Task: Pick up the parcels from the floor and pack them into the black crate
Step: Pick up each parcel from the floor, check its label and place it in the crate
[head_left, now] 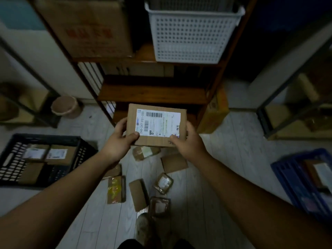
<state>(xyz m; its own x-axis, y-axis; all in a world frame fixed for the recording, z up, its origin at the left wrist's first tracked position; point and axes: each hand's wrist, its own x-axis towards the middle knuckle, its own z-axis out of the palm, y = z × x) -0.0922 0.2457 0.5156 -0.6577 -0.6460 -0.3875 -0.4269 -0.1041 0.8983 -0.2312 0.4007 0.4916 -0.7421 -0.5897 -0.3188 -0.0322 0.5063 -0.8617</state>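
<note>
The pale plank floor (224, 150) is stretching out under everything, and a dark wooden shelf unit (152, 94) is standing at its far side, carrying a big cardboard carton (86, 27) and a white perforated plastic basket (194, 33). The black crate (45, 136), a lattice-walled plastic one, is sitting on the floor to the person's left, holding several flat cardboard parcels (61, 154), two of them showing white labels. A blue crate (287, 177) of the same slotted kind is sitting off to the right.

Between them, raised in front of the shelf and well apart from the black crate, the person is holding a flat rectangular cardboard parcel (156, 141), its white barcode label (161, 121) facing up. The left grip (118, 139) is clasping the parcel's left edge, thumb on top at the near corner and fingers wrapping round the side. The right grip (188, 141) is doing the same at the right edge, its thumb pressing the label's near corner.

Below the arms more parcels are lying scattered on the floor: a plain brown cardboard sleeve (139, 194), a yellow-printed packet (115, 189), and a small glossy film-wrapped pack (163, 183).
</note>
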